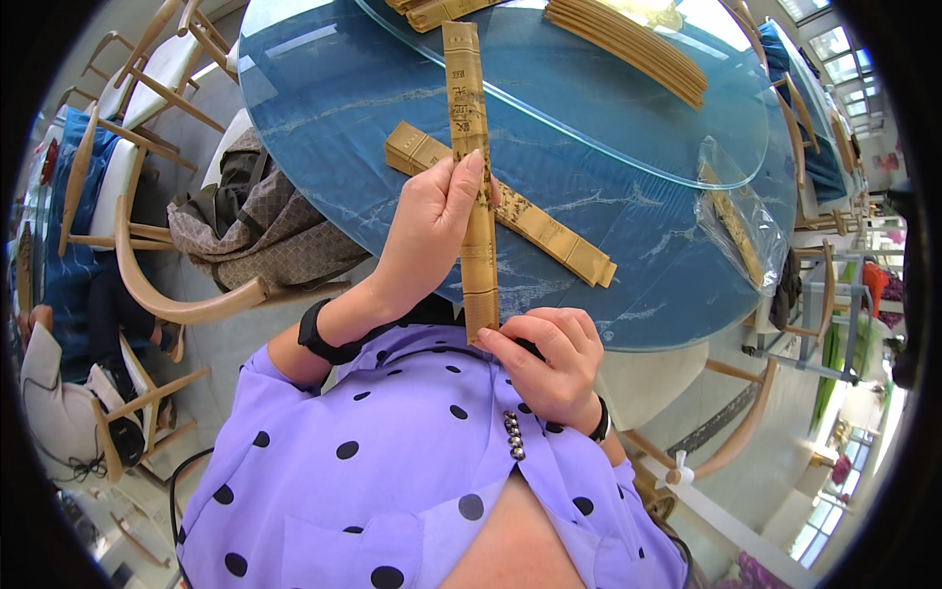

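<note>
A long, narrow gold paper sleeve (481, 260) with dark print is held upright in front of my body. My left hand (427, 216) is closed round its middle, thumb pressed on the front. At its lower end my right hand (549, 358) pinches the edge between thumb and fingers. Whether anything is inside the sleeve cannot be seen. Behind it, a small stack of similar gold sleeves (559, 240) lies slantwise on the blue table, partly hidden by my left hand and the held sleeve.
The round blue-covered table (334, 108) carries a glass turntable (731, 147). A fanned pile of gold sleeves (628, 49) lies on the glass. To the right is a clear plastic bag (741, 221) with a gold strip inside. A wooden chair (186, 309) with bags (265, 221) stands left.
</note>
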`<action>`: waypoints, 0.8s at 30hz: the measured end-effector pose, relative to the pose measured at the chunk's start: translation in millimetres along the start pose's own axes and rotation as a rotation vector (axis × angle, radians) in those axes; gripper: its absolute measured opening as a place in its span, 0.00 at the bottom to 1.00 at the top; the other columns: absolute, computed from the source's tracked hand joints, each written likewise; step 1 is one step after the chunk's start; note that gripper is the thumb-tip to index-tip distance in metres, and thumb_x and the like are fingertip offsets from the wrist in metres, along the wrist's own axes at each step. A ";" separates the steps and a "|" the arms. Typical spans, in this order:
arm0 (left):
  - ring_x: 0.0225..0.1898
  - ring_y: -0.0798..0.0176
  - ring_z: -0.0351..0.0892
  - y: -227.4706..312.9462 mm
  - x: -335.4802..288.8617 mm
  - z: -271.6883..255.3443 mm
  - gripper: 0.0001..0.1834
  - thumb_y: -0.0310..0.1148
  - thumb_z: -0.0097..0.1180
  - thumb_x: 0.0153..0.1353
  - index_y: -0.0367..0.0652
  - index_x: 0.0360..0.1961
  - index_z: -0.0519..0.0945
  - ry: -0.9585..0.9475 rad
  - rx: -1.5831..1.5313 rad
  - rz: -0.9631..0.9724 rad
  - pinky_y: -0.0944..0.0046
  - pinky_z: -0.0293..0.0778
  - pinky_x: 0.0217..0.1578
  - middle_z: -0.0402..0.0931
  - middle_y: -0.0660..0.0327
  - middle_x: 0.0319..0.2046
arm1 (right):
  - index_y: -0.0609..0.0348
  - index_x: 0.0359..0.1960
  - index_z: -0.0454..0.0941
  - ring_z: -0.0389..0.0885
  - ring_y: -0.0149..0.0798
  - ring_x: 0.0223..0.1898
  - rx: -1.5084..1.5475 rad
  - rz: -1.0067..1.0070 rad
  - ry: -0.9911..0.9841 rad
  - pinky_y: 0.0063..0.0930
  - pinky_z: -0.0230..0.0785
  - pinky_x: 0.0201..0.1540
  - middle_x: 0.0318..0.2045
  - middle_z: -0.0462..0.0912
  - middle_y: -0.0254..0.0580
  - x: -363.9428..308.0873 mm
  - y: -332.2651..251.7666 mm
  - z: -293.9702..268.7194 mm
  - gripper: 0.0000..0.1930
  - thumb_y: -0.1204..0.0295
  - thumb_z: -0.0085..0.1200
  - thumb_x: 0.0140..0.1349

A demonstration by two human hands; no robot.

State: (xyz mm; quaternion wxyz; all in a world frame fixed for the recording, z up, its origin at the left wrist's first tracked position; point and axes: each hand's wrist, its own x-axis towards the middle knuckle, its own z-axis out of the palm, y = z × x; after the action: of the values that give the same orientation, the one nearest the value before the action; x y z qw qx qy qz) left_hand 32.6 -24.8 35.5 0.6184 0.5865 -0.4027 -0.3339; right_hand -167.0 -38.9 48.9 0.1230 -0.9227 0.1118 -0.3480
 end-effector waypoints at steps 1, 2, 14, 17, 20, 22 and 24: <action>0.27 0.77 0.66 -1.4 -2.5 1.3 0.24 0.45 0.41 0.80 0.40 0.32 0.77 -0.032 -0.017 -0.071 0.71 0.65 0.30 0.71 0.69 0.24 | 0.52 0.39 0.88 0.81 0.34 0.35 0.001 0.014 0.014 0.28 0.70 0.37 0.35 0.81 0.31 0.8 -0.1 0.1 0.14 0.70 0.70 0.48; 0.27 0.77 0.67 -5.7 -3.7 2.7 0.23 0.45 0.41 0.80 0.40 0.33 0.77 -0.029 -0.019 -0.072 0.71 0.65 0.30 0.71 0.69 0.24 | 0.52 0.40 0.88 0.81 0.35 0.35 0.002 0.029 0.028 0.29 0.70 0.36 0.36 0.81 0.32 1.7 -0.4 1.1 0.15 0.70 0.70 0.49; 0.29 0.76 0.65 -6.1 -2.4 5.7 0.22 0.45 0.39 0.81 0.41 0.36 0.77 -0.049 0.010 -0.016 0.71 0.65 0.32 0.71 0.69 0.27 | 0.64 0.49 0.85 0.84 0.40 0.32 0.112 0.092 -0.041 0.30 0.77 0.33 0.39 0.84 0.47 -0.7 -0.1 10.8 0.20 0.73 0.69 0.52; 0.28 0.76 0.65 -8.3 -6.2 6.5 0.22 0.45 0.39 0.81 0.41 0.36 0.76 -0.040 0.011 -0.048 0.71 0.64 0.31 0.71 0.68 0.26 | 0.65 0.47 0.86 0.83 0.39 0.32 0.049 0.053 -0.031 0.31 0.78 0.34 0.39 0.84 0.48 -5.3 -3.1 11.8 0.19 0.73 0.67 0.52; 0.28 0.76 0.65 -6.6 -6.7 7.0 0.22 0.45 0.39 0.81 0.41 0.36 0.76 -0.047 0.003 -0.068 0.70 0.64 0.31 0.70 0.68 0.26 | 0.65 0.47 0.86 0.83 0.37 0.32 0.009 0.016 -0.020 0.30 0.78 0.34 0.38 0.84 0.47 -5.5 -2.7 9.5 0.19 0.73 0.67 0.52; 0.28 0.76 0.65 -7.3 -7.8 9.0 0.22 0.45 0.39 0.81 0.41 0.36 0.76 -0.040 -0.009 -0.059 0.70 0.64 0.31 0.70 0.68 0.26 | 0.64 0.47 0.86 0.83 0.36 0.31 -0.006 0.006 -0.012 0.28 0.77 0.34 0.38 0.84 0.46 -5.2 -3.3 8.4 0.19 0.73 0.67 0.52; 0.28 0.75 0.66 -9.0 -6.1 9.4 0.22 0.45 0.39 0.81 0.41 0.36 0.76 -0.041 -0.017 -0.051 0.71 0.64 0.31 0.71 0.68 0.26 | 0.63 0.46 0.87 0.83 0.34 0.31 -0.040 0.004 -0.002 0.26 0.76 0.34 0.36 0.85 0.43 -3.0 -3.9 7.1 0.18 0.73 0.68 0.51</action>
State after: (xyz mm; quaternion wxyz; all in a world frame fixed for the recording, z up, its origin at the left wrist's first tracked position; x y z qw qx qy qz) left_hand 22.1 -24.5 25.8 0.6063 0.5844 -0.3972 -0.3648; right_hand -163.9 -33.2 43.0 0.1053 -0.9251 0.1206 -0.3444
